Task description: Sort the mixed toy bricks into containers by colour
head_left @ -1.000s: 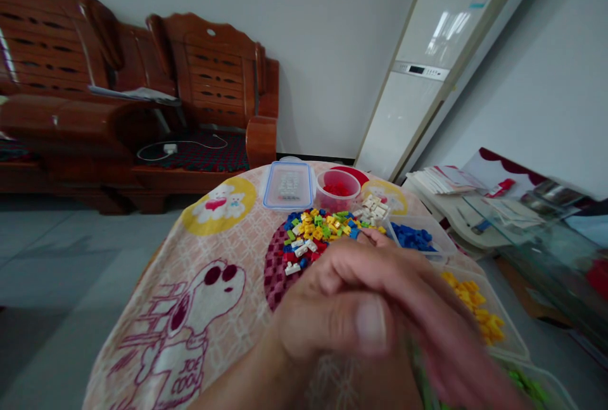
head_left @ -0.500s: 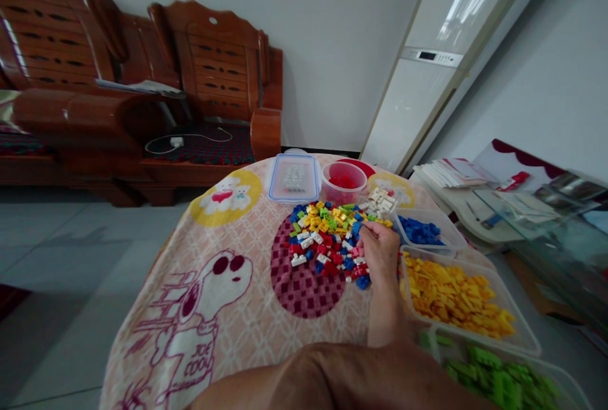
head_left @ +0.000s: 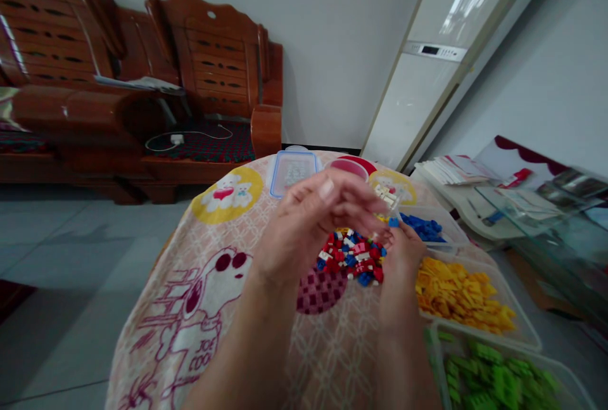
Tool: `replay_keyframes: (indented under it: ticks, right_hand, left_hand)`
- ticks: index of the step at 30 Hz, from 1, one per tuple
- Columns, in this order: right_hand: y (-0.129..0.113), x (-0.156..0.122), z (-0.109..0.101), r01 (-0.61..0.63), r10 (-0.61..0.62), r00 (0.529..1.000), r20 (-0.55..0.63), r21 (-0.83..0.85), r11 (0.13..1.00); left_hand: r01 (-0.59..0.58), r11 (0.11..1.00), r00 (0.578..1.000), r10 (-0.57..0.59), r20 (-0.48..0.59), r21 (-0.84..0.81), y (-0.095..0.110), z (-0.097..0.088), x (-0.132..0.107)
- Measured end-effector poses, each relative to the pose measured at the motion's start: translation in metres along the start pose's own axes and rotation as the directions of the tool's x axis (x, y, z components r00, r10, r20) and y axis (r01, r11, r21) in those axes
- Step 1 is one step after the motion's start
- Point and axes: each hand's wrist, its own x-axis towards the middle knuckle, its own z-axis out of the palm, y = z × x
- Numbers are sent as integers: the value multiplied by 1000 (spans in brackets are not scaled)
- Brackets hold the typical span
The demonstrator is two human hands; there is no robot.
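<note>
My left hand is raised over the pile with its fingers stretched out, and nothing shows in it. Beneath and beyond it lies the mixed pile of toy building bricks, mostly red, white and blue where visible; the hand hides the rest. My right hand is at the pile's right side, pinching a small blue building brick at its fingertips. Just beyond that hand stands a clear bin of blue bricks.
Bins of yellow bricks and green bricks line the table's right side. White bricks, a round tub and a blue-rimmed lidded box are at the back. A patterned cloth covers the round table.
My left hand has come up from the bottom edge and now reaches over the pile. My right hand has shifted right, away from the pile, still holding a blue building brick.
</note>
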Motion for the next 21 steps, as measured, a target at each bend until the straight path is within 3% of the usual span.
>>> replay_keyframes:
  ticks: [2,4,6,8,9,11,13,17,19,21]
  right_hand:
    - [-1,6,-4,12,1,995,-97,134,991]
    - [-3,10,-9,64,-29,987,-159,222,973]
    - [-6,13,-14,152,-100,975,-198,266,952]
    - [-8,15,-18,222,-164,963,-215,284,933]
    - [-9,15,-19,238,-181,960,-213,283,929]
    - [-9,14,-19,235,-183,962,-204,265,935]
    - [-7,14,-17,220,-179,965,-189,226,949]
    - [-3,10,-10,241,-231,966,-118,81,967]
    - [-3,4,-5,226,-226,974,-23,-8,974]
    - [-3,-6,4,167,-150,976,161,-101,981]
  left_hand:
    - [-29,1000,994,29,-109,7,-9,-21,24]
    - [-58,998,943,63,-328,24,-27,-50,45]
    - [-55,998,846,59,-531,23,-48,-80,59]
    - [-58,998,712,58,-700,23,-67,-104,64]
    - [-48,999,638,28,-769,-4,-75,-112,64]
    - [-32,995,554,-60,-830,-93,-86,-121,62]
    - [-21,987,523,-127,-843,-162,-93,-122,60]
    - [2,975,526,-190,-829,-223,-99,-121,59]
    - [10,972,524,-205,-827,-235,-100,-121,60]
    - [9,973,515,-202,-833,-230,-101,-122,61]
